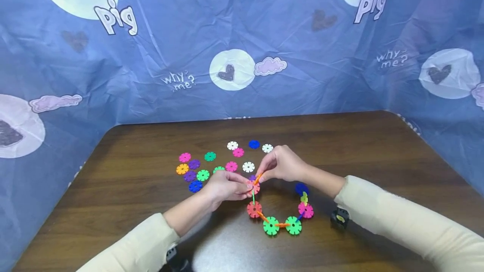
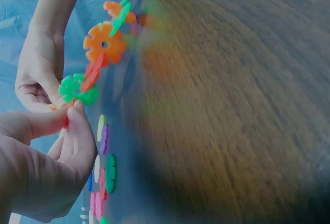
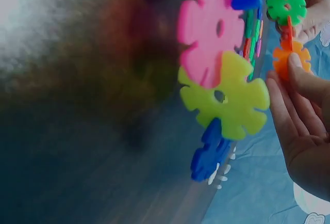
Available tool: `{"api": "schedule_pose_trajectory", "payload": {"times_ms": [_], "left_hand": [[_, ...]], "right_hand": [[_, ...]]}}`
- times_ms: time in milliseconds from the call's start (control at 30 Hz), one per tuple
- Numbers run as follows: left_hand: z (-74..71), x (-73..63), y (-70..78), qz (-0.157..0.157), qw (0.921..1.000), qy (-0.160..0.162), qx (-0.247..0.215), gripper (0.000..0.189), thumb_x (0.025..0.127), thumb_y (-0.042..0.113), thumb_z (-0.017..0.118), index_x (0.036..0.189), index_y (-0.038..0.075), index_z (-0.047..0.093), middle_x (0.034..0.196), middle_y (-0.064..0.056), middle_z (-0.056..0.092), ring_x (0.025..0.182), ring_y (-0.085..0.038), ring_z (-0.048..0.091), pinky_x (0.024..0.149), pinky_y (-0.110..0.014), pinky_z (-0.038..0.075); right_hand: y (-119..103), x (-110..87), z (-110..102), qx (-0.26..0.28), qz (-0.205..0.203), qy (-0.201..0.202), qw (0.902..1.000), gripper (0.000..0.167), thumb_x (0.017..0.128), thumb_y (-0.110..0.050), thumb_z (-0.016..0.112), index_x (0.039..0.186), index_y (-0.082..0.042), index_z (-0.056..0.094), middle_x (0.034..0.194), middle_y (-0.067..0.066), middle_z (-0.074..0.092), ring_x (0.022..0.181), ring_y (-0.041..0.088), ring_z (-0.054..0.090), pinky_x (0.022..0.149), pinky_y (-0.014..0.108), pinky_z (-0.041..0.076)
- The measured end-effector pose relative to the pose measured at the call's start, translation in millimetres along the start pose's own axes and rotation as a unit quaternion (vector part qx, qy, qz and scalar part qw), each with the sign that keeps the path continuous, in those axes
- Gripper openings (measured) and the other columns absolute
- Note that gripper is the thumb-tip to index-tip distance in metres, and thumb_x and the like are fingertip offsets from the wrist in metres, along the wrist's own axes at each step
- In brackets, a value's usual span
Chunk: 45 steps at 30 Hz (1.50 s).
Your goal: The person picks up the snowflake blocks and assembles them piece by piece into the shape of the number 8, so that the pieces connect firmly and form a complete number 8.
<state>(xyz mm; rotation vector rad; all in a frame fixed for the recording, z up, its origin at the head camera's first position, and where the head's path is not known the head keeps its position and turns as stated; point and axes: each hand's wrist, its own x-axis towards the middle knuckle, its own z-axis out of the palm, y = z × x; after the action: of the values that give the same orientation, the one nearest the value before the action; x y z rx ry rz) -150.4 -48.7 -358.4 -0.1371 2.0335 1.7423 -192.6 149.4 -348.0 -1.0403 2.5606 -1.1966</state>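
Pink disc [image 3: 209,33] is on the chain [image 1: 281,225], lower middle of head view. Left hand [image 1: 228,184] pinches its coral end disc [image 1: 255,189], right hand [image 1: 283,165] pinches an orange one [image 1: 258,179]; probably slotting, next needs a square push.

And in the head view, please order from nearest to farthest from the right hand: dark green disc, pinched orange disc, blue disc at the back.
1. Orange disc: pinched by the right hand.
2. Blue disc: behind and left of the hand.
3. Dark green disc: farther left.
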Motion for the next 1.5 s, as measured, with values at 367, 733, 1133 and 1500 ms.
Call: {"api": "schedule_pose_trajectory", "payload": {"times_ms": [367, 733, 1133, 1500], "left_hand": [[-1.2, 2.5, -2.8, 0.006, 0.9997, -0.016, 0.017, 0.017, 0.087, 0.001, 0.067, 0.1, -0.01, 0.068, 0.078, -0.006, 0.073, 0.067, -0.009, 0.067, 0.079, -0.033, 0.061], [3.7, 2.2, -8.3, 0.006, 0.9995, -0.028, 0.01, 0.018, 0.087, 0.001, 0.066, 0.101, -0.011, 0.069, 0.085, -0.012, 0.075, 0.067, -0.008, 0.066, 0.074, -0.029, 0.061], [1.4, 3.9, -2.9, 0.013, 0.9998, -0.014, 0.002, 0.021, 0.088, 0.002, 0.066, 0.104, -0.011, 0.068, 0.084, -0.01, 0.075, 0.066, -0.006, 0.065, 0.076, -0.03, 0.061], [-3.1, 3.0, -6.1, 0.011, 0.9999, -0.004, -0.009, 0.022, 0.089, 0.002, 0.065, 0.107, -0.011, 0.067, 0.083, -0.007, 0.074, 0.066, -0.006, 0.065, 0.073, -0.026, 0.061]], "right_hand": [[16, 21.9, -29, -0.005, 0.058, -0.071, 0.9958, 0.024, 0.076, 0.006, 0.074, 0.1, 0.005, 0.071, 0.097, 0.021, 0.074, 0.083, 0.024, 0.074, 0.073, 0.026, 0.061], [60, 42.5, -38, -0.206, 0.102, -0.024, 0.973, 0.023, 0.075, -0.01, 0.081, 0.094, 0.001, 0.073, 0.085, 0.014, 0.074, 0.077, 0.021, 0.071, 0.072, 0.03, 0.058], [52, 50.4, -45, -0.182, 0.162, -0.014, 0.9698, 0.018, 0.068, -0.008, 0.085, 0.078, -0.004, 0.071, 0.073, 0.007, 0.071, 0.062, 0.008, 0.062, 0.06, 0.021, 0.054], [23, 33.9, -41, 0.131, 0.255, -0.04, 0.9572, 0.022, 0.08, 0.01, 0.068, 0.101, 0.016, 0.067, 0.081, 0.017, 0.075, 0.059, 0.008, 0.067, 0.07, 0.035, 0.062]]}}
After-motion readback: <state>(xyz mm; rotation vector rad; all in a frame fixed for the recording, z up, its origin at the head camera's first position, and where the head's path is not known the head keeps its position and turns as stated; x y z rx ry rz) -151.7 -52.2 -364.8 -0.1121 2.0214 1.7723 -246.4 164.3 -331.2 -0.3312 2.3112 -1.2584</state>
